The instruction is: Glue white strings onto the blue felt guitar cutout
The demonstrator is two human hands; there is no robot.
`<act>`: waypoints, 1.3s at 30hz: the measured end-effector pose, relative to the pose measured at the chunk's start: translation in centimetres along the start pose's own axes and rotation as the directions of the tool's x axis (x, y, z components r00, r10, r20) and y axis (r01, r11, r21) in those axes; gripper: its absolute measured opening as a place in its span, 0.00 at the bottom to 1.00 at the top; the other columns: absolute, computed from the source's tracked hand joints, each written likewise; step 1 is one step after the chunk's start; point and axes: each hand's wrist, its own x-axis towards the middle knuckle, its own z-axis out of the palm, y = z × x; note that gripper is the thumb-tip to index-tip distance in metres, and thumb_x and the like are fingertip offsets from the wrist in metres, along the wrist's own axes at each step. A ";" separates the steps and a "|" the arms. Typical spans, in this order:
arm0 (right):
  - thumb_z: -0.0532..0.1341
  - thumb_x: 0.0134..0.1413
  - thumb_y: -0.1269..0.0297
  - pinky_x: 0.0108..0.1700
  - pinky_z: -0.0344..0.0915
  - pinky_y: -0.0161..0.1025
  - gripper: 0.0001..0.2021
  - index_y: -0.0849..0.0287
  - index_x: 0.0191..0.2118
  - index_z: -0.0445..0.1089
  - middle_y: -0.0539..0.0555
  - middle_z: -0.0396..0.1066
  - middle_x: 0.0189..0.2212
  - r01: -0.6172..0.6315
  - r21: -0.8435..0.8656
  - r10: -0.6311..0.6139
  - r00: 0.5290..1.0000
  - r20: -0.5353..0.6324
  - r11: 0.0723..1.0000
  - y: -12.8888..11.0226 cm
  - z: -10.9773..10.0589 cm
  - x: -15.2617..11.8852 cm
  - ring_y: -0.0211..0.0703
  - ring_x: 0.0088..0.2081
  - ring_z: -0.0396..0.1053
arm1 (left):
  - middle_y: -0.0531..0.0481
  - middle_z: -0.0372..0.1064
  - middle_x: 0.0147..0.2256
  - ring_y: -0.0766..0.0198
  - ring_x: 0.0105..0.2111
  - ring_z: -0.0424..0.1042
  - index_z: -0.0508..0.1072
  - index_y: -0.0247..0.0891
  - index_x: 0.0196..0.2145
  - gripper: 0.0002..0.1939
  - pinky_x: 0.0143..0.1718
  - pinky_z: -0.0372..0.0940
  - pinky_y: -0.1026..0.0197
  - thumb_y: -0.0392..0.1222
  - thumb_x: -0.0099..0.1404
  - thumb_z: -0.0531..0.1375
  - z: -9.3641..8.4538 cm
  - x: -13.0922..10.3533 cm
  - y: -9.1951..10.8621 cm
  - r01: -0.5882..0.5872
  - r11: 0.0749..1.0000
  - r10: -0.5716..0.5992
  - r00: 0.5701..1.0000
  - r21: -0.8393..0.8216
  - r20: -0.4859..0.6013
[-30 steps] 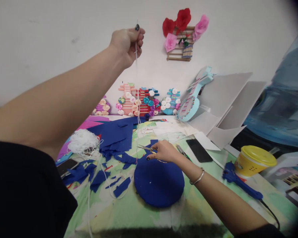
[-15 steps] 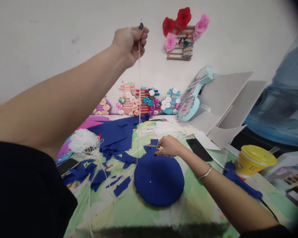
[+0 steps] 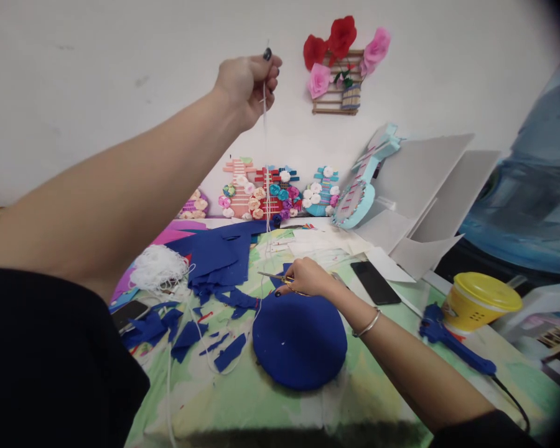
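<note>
My left hand [image 3: 252, 84] is raised high against the wall, its fingers pinched on a white string [image 3: 265, 137]. The string hangs from it in thin strands down to the table. Lower down, my right hand [image 3: 305, 278] is closed on a pair of gold-handled scissors [image 3: 275, 276], the blades pointing left near the hanging string. Just below that hand lies a round dark-blue covered disc [image 3: 301, 342], flat on the table. A tangled heap of white string [image 3: 158, 267] sits at the left, with a strand trailing past the disc.
Blue scraps [image 3: 231, 351] and blue sheets [image 3: 214, 252] lie left of the disc. On the right are a black phone [image 3: 376, 283], a blue glue gun [image 3: 452, 342] with its cord and a yellow-lidded tub [image 3: 480, 302]. Flower-decorated instrument models [image 3: 270, 193] and grey boards [image 3: 429, 186] stand behind.
My right hand has moved left with the scissors, bringing the blades closer to the hanging string. My left hand, still pinching the string, has shifted very slightly right and down.
</note>
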 end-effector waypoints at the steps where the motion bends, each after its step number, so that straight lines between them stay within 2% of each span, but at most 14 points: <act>1: 0.68 0.41 0.43 0.23 0.46 0.34 0.22 0.62 0.24 0.78 0.53 0.69 0.16 -0.004 0.001 0.004 1.000 -0.004 1.000 -0.2 0.1 0.2 0.36 0.20 0.58 | 0.55 0.61 0.23 0.75 0.26 0.58 0.69 0.31 0.32 0.09 0.32 0.55 0.67 0.24 0.66 0.51 0.0 0.0 0.0 0.004 1.000 -0.004 1.000 0.004 0.001; 7: 0.67 0.42 0.43 0.25 0.46 0.35 0.22 0.62 0.22 0.76 0.55 0.69 0.17 -0.031 0.045 0.034 0.998 -0.055 0.998 -0.6 0.7 1.8 0.39 0.22 0.62 | 0.55 0.60 0.23 0.75 0.25 0.59 0.68 0.29 0.33 0.08 0.31 0.54 0.68 0.26 0.67 0.51 -0.5 -0.5 0.5 0.015 0.998 -0.014 1.000 0.055 -0.012; 11: 0.69 0.37 0.44 0.25 0.46 0.36 0.22 0.61 0.16 0.71 0.55 0.66 0.15 -0.092 0.128 0.104 0.991 -0.084 0.987 2.1 0.7 1.0 0.41 0.22 0.63 | 0.53 0.60 0.24 0.74 0.25 0.61 0.70 0.26 0.34 0.07 0.33 0.55 0.66 0.25 0.66 0.52 -2.1 -1.8 -0.2 0.006 0.994 -0.007 1.000 0.113 0.008; 14: 0.66 0.40 0.42 0.23 0.45 0.35 0.26 0.60 0.12 0.65 0.52 0.59 0.10 -0.184 0.239 0.216 0.970 -0.115 0.954 4.9 0.0 -0.6 0.38 0.18 0.59 | 0.52 0.63 0.22 0.72 0.25 0.62 0.71 0.24 0.33 0.05 0.31 0.56 0.66 0.24 0.63 0.55 -4.1 -4.1 -3.1 0.035 0.987 -0.041 0.999 0.159 0.034; 17: 0.57 0.50 0.40 0.20 0.47 0.33 0.28 0.62 0.18 0.69 0.49 0.58 0.10 -0.210 0.410 0.285 0.949 -0.131 0.888 6.0 -1.5 -2.1 0.34 0.15 0.54 | 0.47 0.69 0.25 0.70 0.24 0.65 0.73 0.25 0.27 0.01 0.27 0.57 0.66 0.26 0.56 0.61 -6.1 -7.4 -7.9 0.129 0.983 -0.131 0.991 0.134 0.004; 18: 0.54 0.52 0.39 0.19 0.49 0.33 0.29 0.64 0.23 0.72 0.49 0.58 0.11 -0.194 0.470 0.286 0.949 -0.133 0.861 5.8 -2.1 -2.4 0.33 0.14 0.53 | 0.47 0.69 0.25 0.70 0.24 0.66 0.74 0.26 0.26 0.03 0.26 0.58 0.66 0.28 0.52 0.65 -6.5 -8.6 -9.6 0.196 0.979 -0.196 0.981 0.064 0.000; 20: 0.48 0.55 0.37 0.18 0.51 0.32 0.32 0.65 0.31 0.73 0.48 0.60 0.13 -0.133 0.573 0.258 0.955 -0.143 0.808 4.7 -3.5 -2.6 0.32 0.13 0.52 | 0.49 0.68 0.22 0.70 0.22 0.65 0.76 0.28 0.27 0.08 0.24 0.58 0.67 0.35 0.49 0.68 -6.8 -10.5 -12.4 0.217 0.976 -0.218 0.976 0.026 0.019; 23: 0.46 0.55 0.35 0.17 0.53 0.31 0.35 0.65 0.34 0.73 0.47 0.60 0.14 -0.011 0.682 0.175 0.970 -0.172 0.731 2.4 -5.4 -2.5 0.31 0.13 0.53 | 0.50 0.68 0.21 0.70 0.22 0.66 0.77 0.29 0.28 0.12 0.23 0.58 0.67 0.41 0.48 0.70 -6.2 -12.7 -14.6 0.218 0.976 -0.217 0.975 -0.018 0.052; 26: 0.50 0.52 0.34 0.14 0.51 0.31 0.34 0.66 0.31 0.73 0.46 0.58 0.11 0.096 0.820 0.069 0.984 -0.162 0.564 0.7 -6.5 -2.5 0.30 0.11 0.51 | 0.49 0.69 0.21 0.70 0.22 0.65 0.78 0.30 0.28 0.14 0.22 0.57 0.68 0.43 0.47 0.70 -5.0 -13.9 -15.1 0.222 0.973 -0.216 0.972 -0.061 0.095; 28: 0.55 0.50 0.35 0.12 0.49 0.30 0.32 0.66 0.28 0.73 0.45 0.58 0.10 0.107 0.885 0.027 0.991 -0.133 0.453 0.1 -6.6 -2.7 0.30 0.10 0.49 | 0.49 0.69 0.21 0.70 0.22 0.65 0.79 0.31 0.28 0.13 0.23 0.57 0.68 0.43 0.46 0.70 -4.5 -14.5 -15.1 0.234 0.967 -0.221 0.967 -0.102 0.124; 31: 0.58 0.49 0.37 0.12 0.48 0.29 0.30 0.67 0.28 0.72 0.46 0.59 0.12 0.109 0.924 0.013 0.992 -0.123 0.367 0.0 -6.2 -3.2 0.29 0.11 0.52 | 0.49 0.69 0.21 0.70 0.22 0.65 0.78 0.32 0.26 0.11 0.24 0.58 0.67 0.42 0.46 0.70 -4.2 -15.2 -15.2 0.256 0.954 -0.233 0.961 -0.157 0.150; 34: 0.58 0.51 0.38 0.13 0.49 0.29 0.29 0.67 0.28 0.73 0.46 0.60 0.12 0.123 0.941 0.001 0.992 -0.130 0.316 0.1 -5.6 -3.4 0.30 0.12 0.53 | 0.49 0.69 0.20 0.70 0.21 0.65 0.78 0.33 0.26 0.10 0.23 0.57 0.67 0.41 0.46 0.70 -4.2 -15.7 -15.4 0.279 0.943 -0.249 0.953 -0.184 0.170; 39: 0.57 0.52 0.38 0.13 0.51 0.30 0.29 0.67 0.30 0.73 0.46 0.59 0.12 0.111 0.940 0.008 0.993 -0.121 0.322 -0.1 -5.4 -3.0 0.30 0.12 0.52 | 0.49 0.69 0.20 0.70 0.20 0.64 0.78 0.32 0.25 0.10 0.22 0.56 0.66 0.41 0.45 0.71 -4.0 -16.3 -15.3 0.313 0.931 -0.276 0.940 -0.186 0.198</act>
